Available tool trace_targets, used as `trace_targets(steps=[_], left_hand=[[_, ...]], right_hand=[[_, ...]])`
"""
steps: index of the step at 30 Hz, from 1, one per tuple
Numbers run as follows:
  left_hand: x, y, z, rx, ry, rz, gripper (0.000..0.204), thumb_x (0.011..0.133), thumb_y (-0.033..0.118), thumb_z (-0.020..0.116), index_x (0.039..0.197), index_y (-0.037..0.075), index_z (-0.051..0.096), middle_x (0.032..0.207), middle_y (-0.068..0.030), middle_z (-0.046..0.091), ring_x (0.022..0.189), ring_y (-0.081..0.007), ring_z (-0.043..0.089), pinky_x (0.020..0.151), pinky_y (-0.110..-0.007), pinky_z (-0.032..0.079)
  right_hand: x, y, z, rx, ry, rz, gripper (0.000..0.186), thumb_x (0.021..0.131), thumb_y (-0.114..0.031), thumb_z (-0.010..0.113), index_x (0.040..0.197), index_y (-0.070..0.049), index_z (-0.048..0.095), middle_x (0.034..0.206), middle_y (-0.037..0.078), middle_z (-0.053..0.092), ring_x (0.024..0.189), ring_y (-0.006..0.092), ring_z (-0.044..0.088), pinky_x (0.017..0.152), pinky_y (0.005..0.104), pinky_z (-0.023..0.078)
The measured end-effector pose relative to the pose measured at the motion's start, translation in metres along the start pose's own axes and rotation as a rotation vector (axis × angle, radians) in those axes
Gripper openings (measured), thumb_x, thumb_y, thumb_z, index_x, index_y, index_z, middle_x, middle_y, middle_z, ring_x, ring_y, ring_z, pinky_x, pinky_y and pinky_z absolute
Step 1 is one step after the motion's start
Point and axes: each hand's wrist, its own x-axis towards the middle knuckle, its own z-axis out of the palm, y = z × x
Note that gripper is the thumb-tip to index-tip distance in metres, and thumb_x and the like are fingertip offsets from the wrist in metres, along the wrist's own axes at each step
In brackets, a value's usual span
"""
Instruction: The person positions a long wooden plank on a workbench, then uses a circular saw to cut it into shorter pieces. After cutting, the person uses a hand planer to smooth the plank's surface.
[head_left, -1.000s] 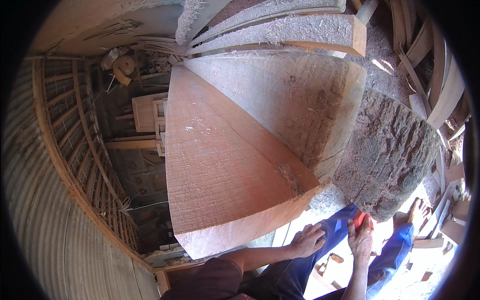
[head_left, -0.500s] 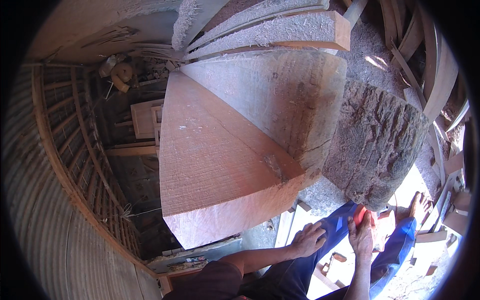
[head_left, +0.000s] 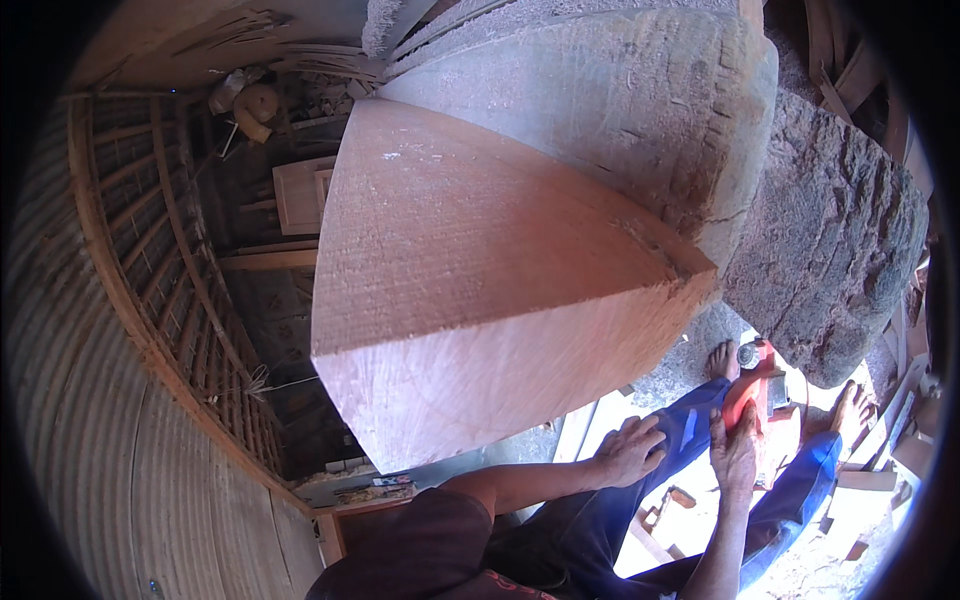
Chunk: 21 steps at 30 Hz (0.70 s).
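A red electric hand planer with a round knob at its far end is in my right hand, low on the right between my legs. Its underside is hidden, so I cannot tell what it touches. My left hand holds nothing, its fingers loosely spread over my blue-trousered left leg. Ahead of that hand looms a big squared timber beam, its pale sawn end facing me. Against its right side stands a thick grey-brown slab, and beyond that a rough bark-covered piece.
Wood offcuts lie scattered around my feet at the right. Small wood blocks sit on the bright floor between my legs. At the left rises a corrugated wall with a wooden lattice. Sawdust-covered boards fill the far end.
The view has shifted, so the beam appears larger and farther right. More of the planer now shows past the bark-covered piece. My right hand stays on it; my left still rests on my leg.
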Motion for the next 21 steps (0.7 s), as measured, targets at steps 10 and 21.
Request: trace_targets(steps=[10,21], left_hand=[[0.008,-0.008,0.01,-0.001,0.003,0.011,0.042,0.096,0.035,0.063,0.13,0.01,0.062,0.148,-0.0149,0.046,0.135,-0.0377,0.046,0.103,-0.054,0.05],[0.007,-0.009,0.009,0.027,0.044,0.036,0.042,0.096,0.037,0.064,0.129,0.011,0.063,0.149,-0.0151,0.046,0.135,-0.0378,0.046,0.101,-0.055,0.051]], right_hand=[[-0.009,0.012,0.009,0.013,0.056,-0.099,0.065,0.098,-0.047,0.065,0.131,0.007,0.05,0.074,0.028,0.067,0.07,0.0483,0.068,0.063,0.0562,0.052],[-0.008,0.012,0.012,0.09,0.201,-0.17,0.056,0.095,-0.041,0.071,0.124,0.004,0.054,0.083,0.028,0.067,0.08,0.0486,0.069,0.071,0.0519,0.055]])
